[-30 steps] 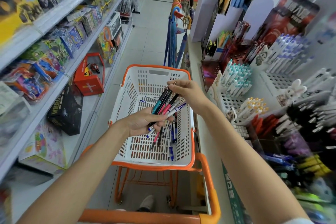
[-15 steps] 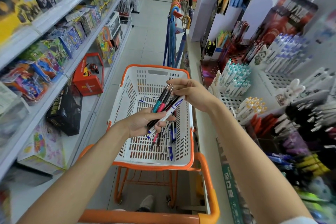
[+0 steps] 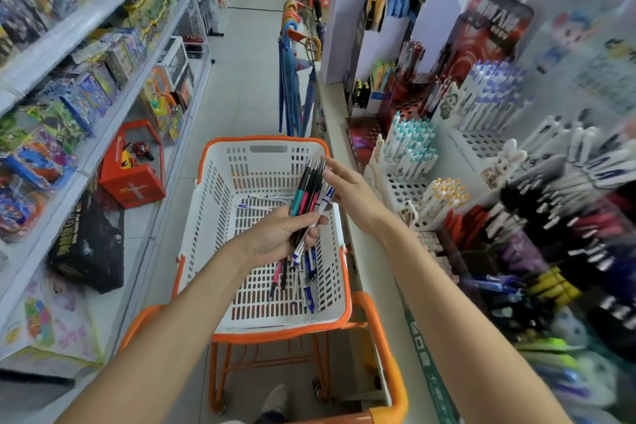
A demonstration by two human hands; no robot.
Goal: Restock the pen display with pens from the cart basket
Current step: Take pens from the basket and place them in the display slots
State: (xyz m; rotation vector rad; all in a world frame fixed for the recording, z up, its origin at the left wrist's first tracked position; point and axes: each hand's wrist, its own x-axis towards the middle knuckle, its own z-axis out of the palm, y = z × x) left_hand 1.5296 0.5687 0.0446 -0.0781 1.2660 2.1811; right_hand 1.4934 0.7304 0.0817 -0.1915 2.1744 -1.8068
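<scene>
1. Shop aisle; white cart basket (image 3: pixel 220 251) under both hands, pen display (image 3: pixel 409 155) just right of the right hand.
2. Left hand (image 3: pixel 275 237): clamped round a pen bundle (image 3: pixel 306 193), tips up.
3. Right hand (image 3: pixel 347 189): fingers touching the bundle; grip on one pen unclear.
4. Advice: draw one pen, keep the rest squeezed.
5. Loose pens (image 3: pixel 303 282): below the left hand.

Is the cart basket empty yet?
Not empty. Loose pens lie on the basket floor below the left hand, which grips a bundle.

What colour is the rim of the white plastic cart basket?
Orange rim, seen best in the head view.
</scene>
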